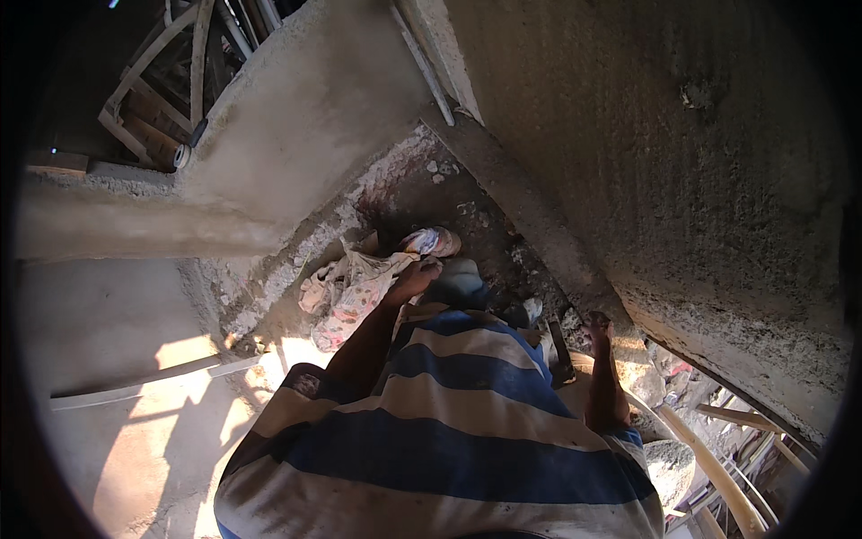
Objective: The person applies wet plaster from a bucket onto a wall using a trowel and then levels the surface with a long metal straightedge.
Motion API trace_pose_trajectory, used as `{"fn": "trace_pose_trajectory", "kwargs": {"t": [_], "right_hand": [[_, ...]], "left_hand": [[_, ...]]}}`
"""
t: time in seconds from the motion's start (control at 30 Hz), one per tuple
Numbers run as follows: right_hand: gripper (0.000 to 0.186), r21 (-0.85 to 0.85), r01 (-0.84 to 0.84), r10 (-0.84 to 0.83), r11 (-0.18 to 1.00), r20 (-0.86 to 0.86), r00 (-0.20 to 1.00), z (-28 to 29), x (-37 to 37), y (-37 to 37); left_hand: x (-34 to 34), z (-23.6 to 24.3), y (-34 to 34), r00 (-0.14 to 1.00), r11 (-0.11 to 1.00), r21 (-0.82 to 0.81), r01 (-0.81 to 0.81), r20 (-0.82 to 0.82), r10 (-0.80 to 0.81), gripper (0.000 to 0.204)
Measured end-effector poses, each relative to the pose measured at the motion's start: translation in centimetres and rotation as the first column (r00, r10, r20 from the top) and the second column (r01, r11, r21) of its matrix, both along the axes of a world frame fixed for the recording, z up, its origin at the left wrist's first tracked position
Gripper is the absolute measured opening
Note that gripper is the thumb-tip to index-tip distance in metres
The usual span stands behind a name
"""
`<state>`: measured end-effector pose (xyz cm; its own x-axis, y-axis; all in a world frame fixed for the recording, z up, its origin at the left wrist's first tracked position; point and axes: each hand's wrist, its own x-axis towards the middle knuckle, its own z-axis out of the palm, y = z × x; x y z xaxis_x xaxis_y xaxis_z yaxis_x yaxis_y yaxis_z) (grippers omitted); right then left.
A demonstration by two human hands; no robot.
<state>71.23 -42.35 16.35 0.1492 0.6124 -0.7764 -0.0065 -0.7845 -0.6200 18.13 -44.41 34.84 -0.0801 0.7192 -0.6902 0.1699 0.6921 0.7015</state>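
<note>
My left hand (415,280) is near the middle, its fingers curled beside a pale, printed crumpled cloth or sack (359,292). What lies under those fingers, if anything, is hidden. Just beyond it is a bundled, colourful piece of wrapping or cloth (433,241). A greyish-blue clothed knee (458,277) shows right beside this hand. Over on the right, my right hand (599,332) is raised near the lower end of a long dusty board (530,202), with fingers partly spread and nothing visible in them. A dark, narrow flat piece (560,350) stands between that hand and my striped shirt.
Rough plastered walls (709,180) close in on the right, and a smooth grey wall (314,99) on the left. Dirt and rubble fill the corner. Wooden frames (162,99) are stacked at upper left; loose poles (714,467) lie at lower right.
</note>
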Motion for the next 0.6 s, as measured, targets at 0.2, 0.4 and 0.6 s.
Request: {"fn": "trace_pose_trajectory", "kwargs": {"t": [0.2, 0.4, 0.6], "right_hand": [[0.027, 0.054, 0.3, -0.27, 0.953, -0.308, 0.912, -1.7, -1.9, 2.9], [0.032, 0.294, 0.471, -0.49, 0.831, -0.012, 0.872, 2.3, -12.0, 7.3], [0.042, 0.648, 0.306, -0.708, 0.697, 0.554, 0.439, -6.9, -25.0, 15.6]], "left_hand": [[-8.2, 3.5, 19.2, 0.884, 0.798, 0.424, -0.428, 0.011, 0.468, 0.036], [-22.4, 5.7, 43.9, 0.844, 0.512, 0.845, -0.153, -0.157, 0.513, 0.048], [-30.7, 2.9, 59.5, 0.591, 0.232, 0.96, 0.158, -0.28, 0.757, 0.059]]}}
